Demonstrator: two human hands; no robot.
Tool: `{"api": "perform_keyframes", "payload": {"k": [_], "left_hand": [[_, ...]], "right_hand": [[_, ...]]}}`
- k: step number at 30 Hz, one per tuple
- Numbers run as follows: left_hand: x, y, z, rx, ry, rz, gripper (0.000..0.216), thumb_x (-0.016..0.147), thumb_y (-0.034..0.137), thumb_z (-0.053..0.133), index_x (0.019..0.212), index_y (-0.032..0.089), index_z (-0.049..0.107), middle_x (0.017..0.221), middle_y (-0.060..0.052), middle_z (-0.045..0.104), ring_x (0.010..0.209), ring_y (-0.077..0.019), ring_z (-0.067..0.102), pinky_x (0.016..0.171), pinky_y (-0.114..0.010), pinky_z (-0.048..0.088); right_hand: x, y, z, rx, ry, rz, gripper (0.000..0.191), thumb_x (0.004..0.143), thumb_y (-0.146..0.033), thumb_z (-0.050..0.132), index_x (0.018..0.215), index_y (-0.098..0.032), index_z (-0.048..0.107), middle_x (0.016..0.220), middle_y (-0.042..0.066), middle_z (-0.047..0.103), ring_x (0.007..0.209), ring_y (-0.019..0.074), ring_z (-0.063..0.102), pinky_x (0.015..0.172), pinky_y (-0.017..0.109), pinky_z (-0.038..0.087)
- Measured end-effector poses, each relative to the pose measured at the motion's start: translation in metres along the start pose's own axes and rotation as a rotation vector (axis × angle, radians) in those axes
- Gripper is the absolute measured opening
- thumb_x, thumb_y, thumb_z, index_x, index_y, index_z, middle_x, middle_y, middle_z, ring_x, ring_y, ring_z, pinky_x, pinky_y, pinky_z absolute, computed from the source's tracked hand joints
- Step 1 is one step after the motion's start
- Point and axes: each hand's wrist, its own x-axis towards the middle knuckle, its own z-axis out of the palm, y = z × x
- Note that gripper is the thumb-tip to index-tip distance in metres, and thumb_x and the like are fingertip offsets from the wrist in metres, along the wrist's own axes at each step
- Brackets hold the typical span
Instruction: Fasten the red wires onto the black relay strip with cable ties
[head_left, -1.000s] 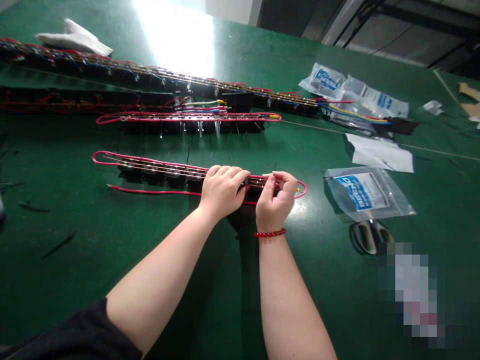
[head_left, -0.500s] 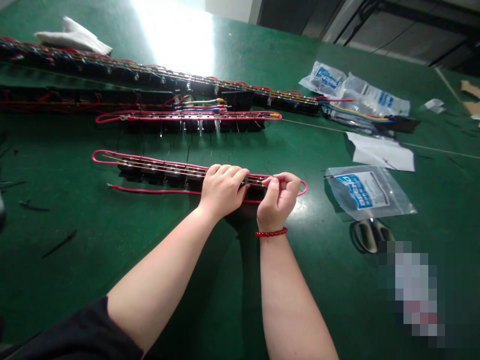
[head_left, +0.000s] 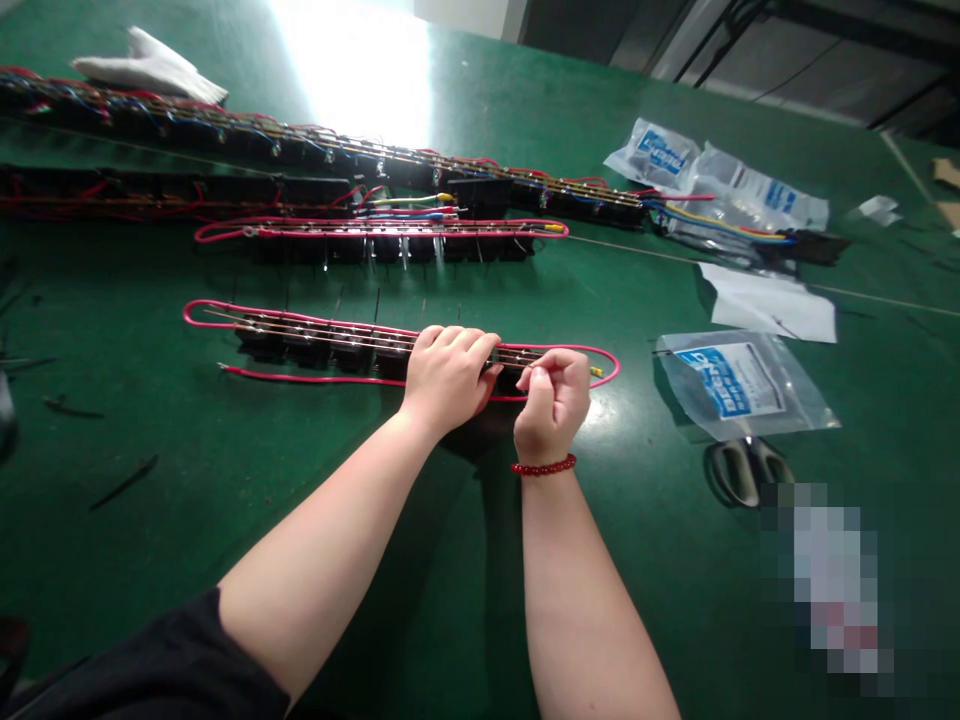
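A green work-surface mat carries the assembly: a row of black rectangular switch blocks strung on bare metal wires inside a loop of red insulated wire, lying lengthwise in front of the person. The left hand lies over the row, fingers together, unclamped. The right hand brings thumb and forefinger together at the wires; a grip cannot be confirmed. A clear plastic bag at right bears a blue label, its lettering unreadable.
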Motion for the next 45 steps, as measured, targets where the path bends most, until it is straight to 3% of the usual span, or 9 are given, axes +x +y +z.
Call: {"api": "perform_keyframes", "payload": {"k": [8,18,32,41,45], "left_hand": [[0.000,0.001,0.000,-0.002,0.001,-0.007,0.029,0.095,0.034,0.050,0.117,0.023,0.065,0.117,-0.007,0.071,0.107,-0.0265,0.061,0.096,-0.043,0.038],[0.000,0.000,0.000,-0.005,0.003,-0.003,0.030,0.094,0.034,0.050,0.117,0.023,0.065,0.117,-0.007,0.071,0.107,-0.0270,0.061,0.096,-0.044,0.038],[0.000,-0.001,0.001,0.005,0.010,-0.001,0.033,0.097,0.038,0.044,0.119,0.023,0.064,0.115,-0.008,0.071,0.105,-0.0265,0.062,0.094,-0.043,0.038],[-0.001,0.001,0.003,0.046,0.110,-0.117,0.017,0.091,0.036,0.053,0.099,0.025,0.063,0.091,-0.005,0.073,0.092,-0.0259,0.063,0.089,-0.043,0.038],[-0.001,0.003,0.001,0.061,0.113,-0.147,0.012,0.087,0.033,0.057,0.094,0.025,0.062,0.086,-0.005,0.072,0.088,-0.0263,0.063,0.086,-0.044,0.038]], "right_hand": [[-0.002,0.003,0.000,0.001,-0.005,-0.007,0.007,0.093,-0.024,0.043,0.093,-0.024,0.050,0.083,0.000,0.056,0.071,0.0140,0.057,0.067,0.031,0.048],[-0.001,0.002,0.001,-0.033,0.013,-0.024,0.009,0.092,-0.021,0.041,0.094,-0.025,0.049,0.083,-0.001,0.057,0.068,0.0132,0.057,0.065,0.030,0.048],[0.008,-0.002,0.005,-0.167,-0.087,-0.071,0.008,0.088,-0.018,0.048,0.088,-0.024,0.054,0.085,0.000,0.061,0.078,0.0160,0.058,0.074,0.033,0.049],[0.009,-0.009,0.006,-0.322,-0.204,-0.208,0.009,0.085,-0.017,0.052,0.081,-0.024,0.055,0.081,0.001,0.063,0.083,0.0202,0.056,0.080,0.038,0.045],[0.011,-0.010,0.006,-0.374,-0.215,-0.201,0.008,0.086,-0.018,0.054,0.082,-0.024,0.057,0.084,0.002,0.067,0.088,0.0215,0.057,0.084,0.039,0.041]]}}
